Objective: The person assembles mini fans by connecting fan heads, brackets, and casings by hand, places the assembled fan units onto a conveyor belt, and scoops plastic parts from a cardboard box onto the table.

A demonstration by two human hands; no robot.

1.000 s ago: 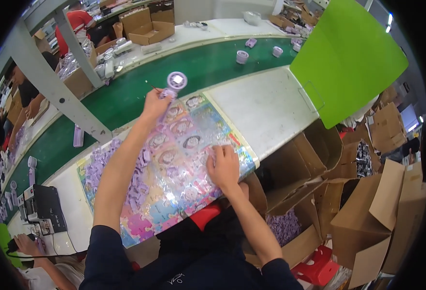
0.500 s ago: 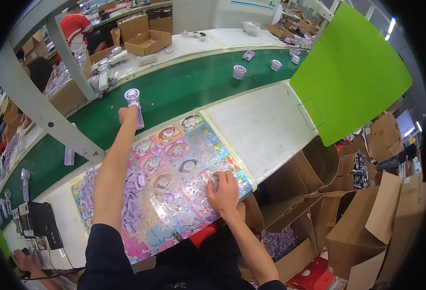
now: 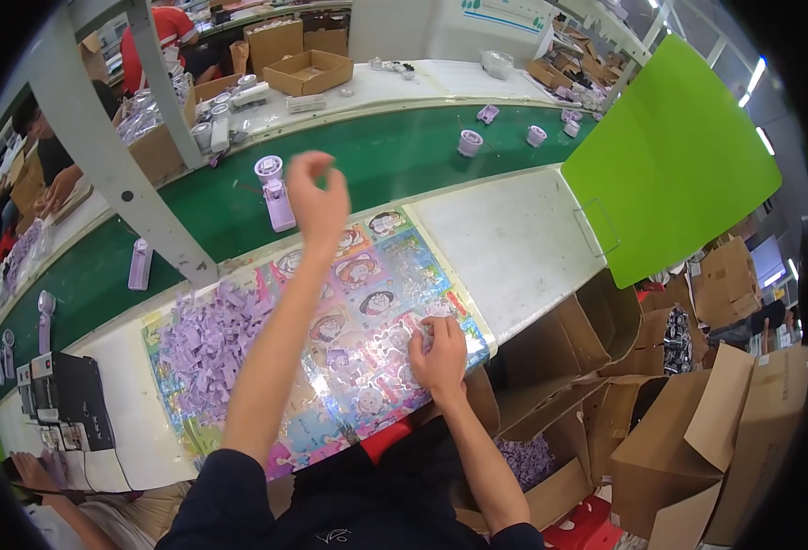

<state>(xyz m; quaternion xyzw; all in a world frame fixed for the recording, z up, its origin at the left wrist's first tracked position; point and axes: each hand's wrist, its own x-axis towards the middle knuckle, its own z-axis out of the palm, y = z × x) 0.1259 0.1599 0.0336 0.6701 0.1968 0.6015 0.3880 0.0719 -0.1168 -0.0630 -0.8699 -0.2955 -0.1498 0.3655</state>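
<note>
My left hand [image 3: 320, 202] is raised over the near edge of the green conveyor belt [image 3: 376, 170], slightly blurred, with thumb and fingers apart and nothing visible between them. Just left of it lies a lilac handheld-fan body [image 3: 276, 192] with a round head and thin wires, not touched by the hand. My right hand [image 3: 441, 356] rests on the colourful cartoon mat [image 3: 358, 275] near its right edge. Its fingers are curled together over something small that they mostly hide. A heap of small lilac plastic parts [image 3: 207, 353] covers the mat's left part.
More lilac pieces, such as a round cup [image 3: 469, 142], lie along the belt. A white post [image 3: 115, 183] rises at left, near a black device [image 3: 78, 408]. A green panel [image 3: 679, 165] stands at right above open cardboard boxes [image 3: 551, 348]. Other people sit at far left.
My left hand has let go of the lilac fan body and moved right, away from it. The fan body stays on the belt. My right hand stays at the mat's right side.
</note>
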